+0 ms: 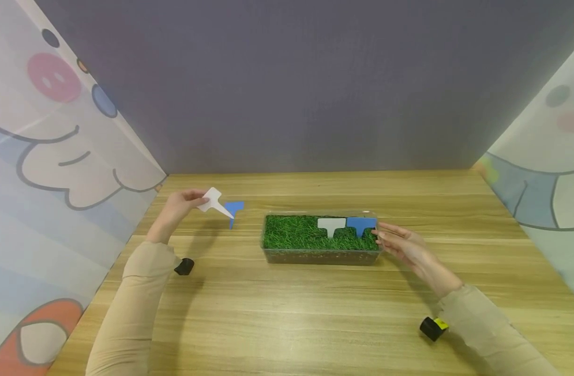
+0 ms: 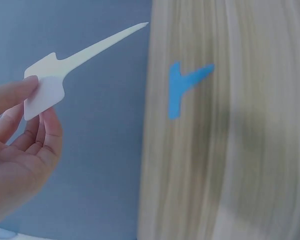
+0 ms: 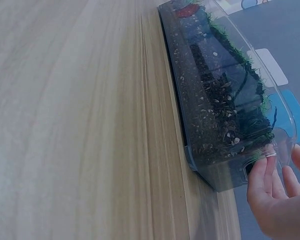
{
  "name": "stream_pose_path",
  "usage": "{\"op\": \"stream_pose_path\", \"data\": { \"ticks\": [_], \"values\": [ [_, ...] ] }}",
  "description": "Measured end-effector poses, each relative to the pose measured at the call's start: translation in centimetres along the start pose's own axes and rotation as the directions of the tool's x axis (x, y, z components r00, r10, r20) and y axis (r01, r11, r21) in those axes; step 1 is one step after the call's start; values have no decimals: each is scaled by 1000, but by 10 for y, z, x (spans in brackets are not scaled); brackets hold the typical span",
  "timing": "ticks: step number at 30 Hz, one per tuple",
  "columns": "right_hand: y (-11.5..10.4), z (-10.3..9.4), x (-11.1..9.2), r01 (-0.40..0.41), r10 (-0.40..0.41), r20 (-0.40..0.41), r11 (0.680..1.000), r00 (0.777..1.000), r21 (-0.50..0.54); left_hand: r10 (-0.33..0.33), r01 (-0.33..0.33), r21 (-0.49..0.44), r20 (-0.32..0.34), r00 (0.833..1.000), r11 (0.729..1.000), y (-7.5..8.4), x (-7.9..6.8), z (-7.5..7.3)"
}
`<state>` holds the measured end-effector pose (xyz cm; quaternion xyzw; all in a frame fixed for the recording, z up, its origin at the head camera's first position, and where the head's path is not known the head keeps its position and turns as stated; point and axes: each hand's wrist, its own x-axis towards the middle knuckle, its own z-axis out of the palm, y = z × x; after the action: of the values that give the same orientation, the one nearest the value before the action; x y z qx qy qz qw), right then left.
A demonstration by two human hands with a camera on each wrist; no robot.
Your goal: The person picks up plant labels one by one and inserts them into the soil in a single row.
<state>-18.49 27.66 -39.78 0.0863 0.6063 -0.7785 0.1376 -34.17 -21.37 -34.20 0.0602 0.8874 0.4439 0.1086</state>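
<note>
In the head view my left hand [image 1: 176,209] pinches a white T-shaped plant label [image 1: 213,198] by its broad head, its pointed stem angled down to the right. Just beyond the stem, a blue plant label [image 1: 232,207] lies on the table. A clear planter box [image 1: 322,256] holds dark soil under green grass [image 1: 291,232]. Upright in the grass stand a white label [image 1: 331,223] and, to its right, a blue label [image 1: 361,223]. My right hand [image 1: 411,253] touches the box's right end with fairly straight fingers [image 3: 260,182], seen close in the right wrist view.
The wooden table [image 1: 287,313] ends at a grey wall [image 1: 315,94] behind the box. Cartoon-printed panels [image 1: 80,136] flank both sides. A black wrist-worn device [image 1: 184,266] shows by the left sleeve, another [image 1: 431,329] by the right.
</note>
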Motion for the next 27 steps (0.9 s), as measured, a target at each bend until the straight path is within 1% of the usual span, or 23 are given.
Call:
{"op": "stream_pose_path", "data": {
  "ticks": [4,11,17,21,27],
  "values": [
    [0,0,0,-4,4,-3,1000,1000,-3,37,-37,9,-8,999,999,13,-1,5],
    [0,0,0,-9,9,-4,1000,1000,-7,79,-78,-36,4,997,996,32,-2,13],
    [0,0,0,-10,10,-1,1000,1000,-6,127,-127,-44,13,992,991,52,-6,24],
    [-1,0,0,-12,12,0,1000,1000,-4,172,-171,-47,26,985,984,63,-7,33],
    [-1,0,1,-8,8,2,1000,1000,-8,224,-218,-99,62,973,971,79,-6,45]
  ]
}}
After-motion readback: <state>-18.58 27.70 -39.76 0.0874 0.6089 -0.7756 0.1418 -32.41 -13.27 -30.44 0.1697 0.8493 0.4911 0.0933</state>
